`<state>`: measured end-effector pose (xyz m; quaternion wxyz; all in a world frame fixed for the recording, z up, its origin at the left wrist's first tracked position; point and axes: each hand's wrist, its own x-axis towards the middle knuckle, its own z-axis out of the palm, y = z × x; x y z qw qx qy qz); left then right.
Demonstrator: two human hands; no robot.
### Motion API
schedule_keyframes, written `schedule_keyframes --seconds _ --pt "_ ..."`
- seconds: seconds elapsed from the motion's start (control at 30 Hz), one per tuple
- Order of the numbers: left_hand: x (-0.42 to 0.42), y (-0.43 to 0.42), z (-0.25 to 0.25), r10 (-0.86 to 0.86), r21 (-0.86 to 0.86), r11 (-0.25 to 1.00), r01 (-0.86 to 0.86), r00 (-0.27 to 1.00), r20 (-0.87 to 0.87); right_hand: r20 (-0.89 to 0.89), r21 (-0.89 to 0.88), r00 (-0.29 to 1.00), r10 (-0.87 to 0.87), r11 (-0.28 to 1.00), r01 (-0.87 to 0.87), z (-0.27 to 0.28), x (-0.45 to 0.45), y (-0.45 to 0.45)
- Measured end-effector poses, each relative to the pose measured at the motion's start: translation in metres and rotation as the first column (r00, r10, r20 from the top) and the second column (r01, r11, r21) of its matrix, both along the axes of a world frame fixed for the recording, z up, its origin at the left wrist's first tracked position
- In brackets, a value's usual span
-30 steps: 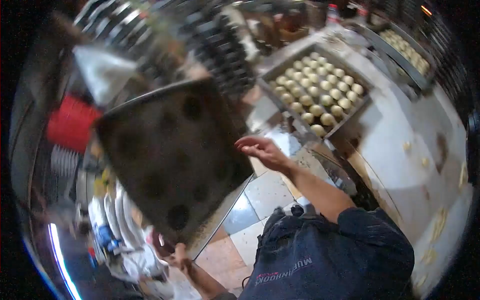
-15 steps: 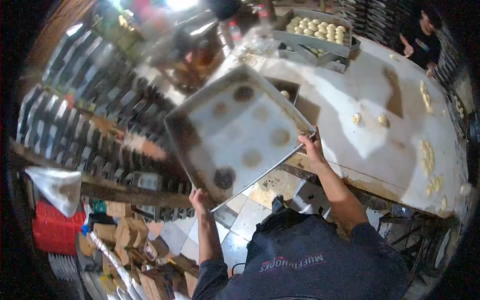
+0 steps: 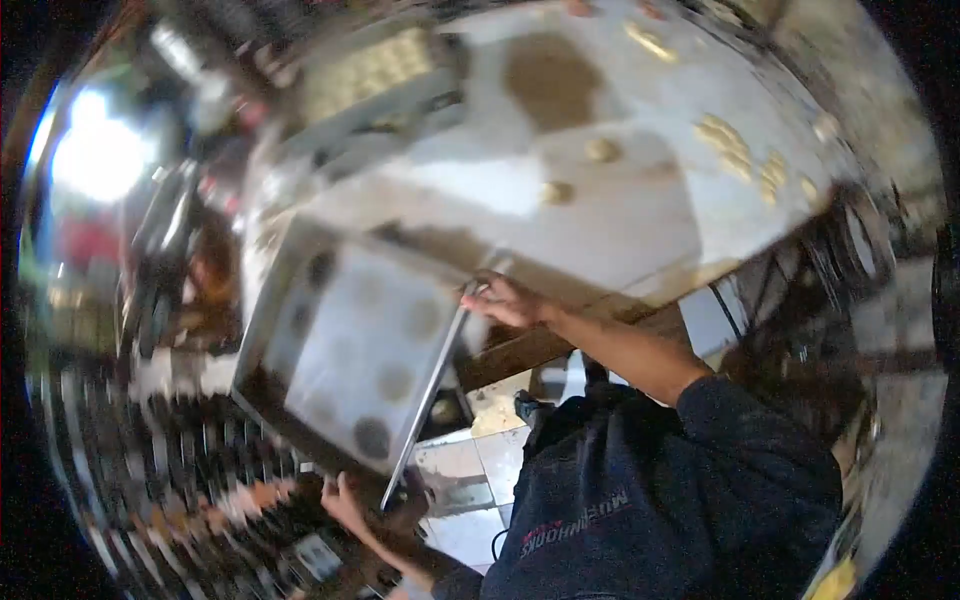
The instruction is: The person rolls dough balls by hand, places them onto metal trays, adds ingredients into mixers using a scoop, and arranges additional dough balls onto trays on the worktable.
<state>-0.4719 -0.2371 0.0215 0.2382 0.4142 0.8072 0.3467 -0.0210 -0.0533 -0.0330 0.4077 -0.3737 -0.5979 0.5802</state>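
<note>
A square metal baking tray (image 3: 345,360), its bottom marked with round dark spots, is tilted in the air in front of me. My right hand (image 3: 505,300) is closed on its near right corner. At the lower corner, my left hand (image 3: 350,508) grips the rim, with its fingers partly blurred. Beyond the tray, two small dough pieces, one nearer (image 3: 556,193) and one farther (image 3: 601,151), lie on the floured worktable (image 3: 470,190).
Several shaped dough strips (image 3: 724,146) lie at the table's right. A tray of dough balls (image 3: 370,70) stands at the far left of the table. Stacked metal pans (image 3: 170,480) fill the lower left. Tiled floor (image 3: 480,465) shows below the table edge.
My view has swung, so the table and dough have shifted left and up in the picture. The tray, still in both hands, now appears lower and farther left, and turned.
</note>
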Motion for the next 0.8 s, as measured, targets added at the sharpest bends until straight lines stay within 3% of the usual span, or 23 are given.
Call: schedule_keyframes --seconds 0.03,0.07,0.13,0.2,0.23,0.33,0.37,0.4,0.43,0.5,0.53,0.57,0.6,0.63,0.67,0.7,0.73,0.77,0.8 --pt "-0.016 0.010 0.002 -0.140 0.159 0.952 0.261 0.835 -0.532 0.233 0.037 0.963 -0.135 0.991 0.130 0.011 0.019 -0.007" --pt "-0.019 0.026 0.014 -0.078 0.187 0.813 0.552 0.421 -0.903 0.370 0.137 0.915 -0.160 0.984 0.116 0.034 0.051 -0.020" --pt "0.011 0.047 0.061 -0.064 0.180 0.955 0.237 0.753 -0.655 0.428 0.239 0.855 -0.293 0.949 0.205 0.038 0.109 -0.042" --pt "0.091 0.069 0.082 0.064 0.545 0.731 0.411 0.753 -0.654 0.309 0.319 0.783 -0.540 0.834 0.450 0.015 0.175 -0.068" --pt "0.135 0.081 0.091 0.052 0.546 0.719 0.430 0.750 -0.659 0.305 0.298 0.716 -0.628 0.777 0.555 0.010 0.209 -0.081" --pt "0.285 0.126 0.113 -0.388 0.696 0.486 0.529 0.844 -0.371 0.268 0.255 0.485 -0.833 0.546 0.798 -0.015 0.312 -0.110" --pt "0.350 0.146 0.121 -0.630 0.673 0.369 0.641 0.705 -0.326 0.274 0.261 0.407 -0.871 0.475 0.840 -0.023 0.342 -0.118" --pt "0.401 0.160 0.093 -0.672 0.498 0.665 0.556 0.737 0.074 0.278 0.278 0.326 -0.903 0.401 0.873 -0.027 0.380 -0.125" --pt "0.477 0.190 0.106 -0.952 0.452 0.246 0.857 0.302 -0.056 0.258 0.278 0.308 -0.916 0.376 0.884 -0.029 0.410 -0.128" --pt "0.587 0.214 0.081 -0.999 0.140 0.035 0.989 0.030 0.043 0.288 0.259 0.089 -0.954 0.167 0.951 -0.030 0.460 -0.135" --pt "0.641 0.229 0.058 -0.979 0.087 -0.138 0.987 -0.149 0.137 0.279 0.239 0.073 -0.958 0.143 0.960 -0.036 0.477 -0.134" --pt "0.689 0.243 0.018 -0.947 0.108 -0.177 0.978 -0.199 0.250 0.317 0.297 0.042 -0.948 0.141 0.944 -0.041 0.494 -0.135" --pt "0.735 0.260 -0.019 -0.770 0.114 -0.018 0.993 -0.087 0.632 0.355 0.361 0.015 -0.935 0.152 0.920 -0.042 0.507 -0.134" --pt "0.777 0.284 -0.060 -0.521 0.257 0.115 0.960 -0.162 0.838 0.354 0.444 0.015 -0.935 0.183 0.877 -0.041 0.514 -0.130" --pt "0.824 0.298 -0.064 -0.780 0.324 -0.027 0.946 -0.223 0.584 0.345 0.434 0.008 -0.939 0.167 0.885 -0.048 0.519 -0.130" --pt "0.874 0.308 -0.071 -0.858 0.151 0.142 0.978 0.046 0.511 0.292 0.410 0.068 -0.954 0.189 0.892 -0.056 0.522 -0.128" --pt "0.903 0.336 -0.122 -0.887 0.131 0.294 0.947 0.219 0.407 0.235 0.387 0.129 -0.963 0.215 0.897 -0.062 0.524 -0.126" --pt "0.936 0.351 -0.150 -0.937 0.117 0.344 0.932 0.333 0.105 0.228 0.381 0.121 -0.966 0.203 0.902 -0.064 0.525 -0.124" --pt "0.956 0.342 -0.134 -0.940 0.107 0.335 0.936 0.325 0.099 0.256 0.399 0.090 -0.962 0.191 0.897 -0.062 0.520 -0.124"
